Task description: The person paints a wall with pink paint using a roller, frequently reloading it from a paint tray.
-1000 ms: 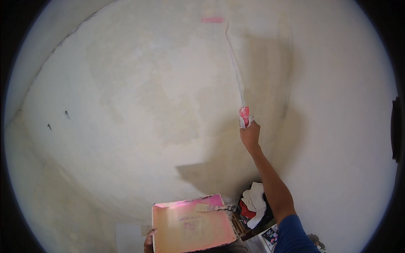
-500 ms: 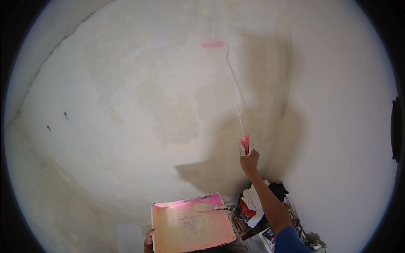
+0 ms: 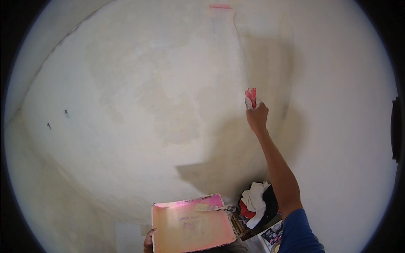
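The fingers of the right hand (image 3: 257, 116) are wrapped around the red handle of a long-framed paint roller (image 3: 251, 94), whose pink sleeve (image 3: 221, 6) is high up at the pale, patchy wall (image 3: 126, 160), though whether it touches is hard to tell. Low down, the left hand (image 3: 149, 241) grips the left edge of a rectangular paint tray (image 3: 198, 236), with a paint-smeared scraper (image 3: 211, 207) resting across its upper right part, near a heap of clothes (image 3: 254, 198) in the corner.
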